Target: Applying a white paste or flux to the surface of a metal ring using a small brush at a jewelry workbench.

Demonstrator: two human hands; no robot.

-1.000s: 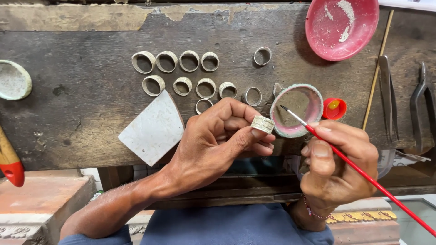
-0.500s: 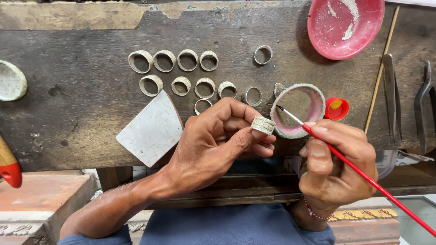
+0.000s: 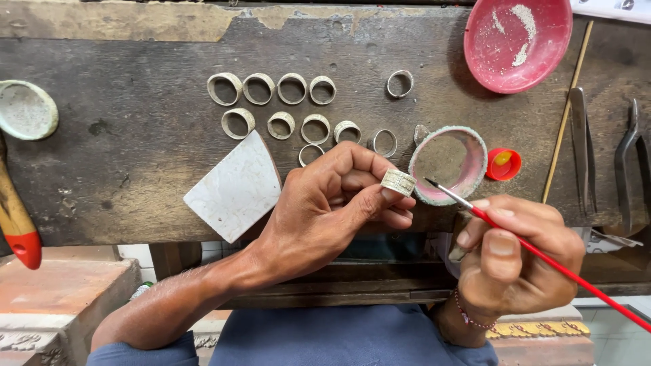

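Pinching the red-handled brush (image 3: 542,256) in your right hand (image 3: 519,261), you aim its tip up-left along the handle's axis at the pale band ring (image 3: 398,181) clamped in your left hand's (image 3: 325,210) fingertips, with the pink-rimmed dish (image 3: 448,163) just beyond.

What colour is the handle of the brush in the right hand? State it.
Bright red, with a dark tip: the paintbrush in the right hand, seen from the head view.
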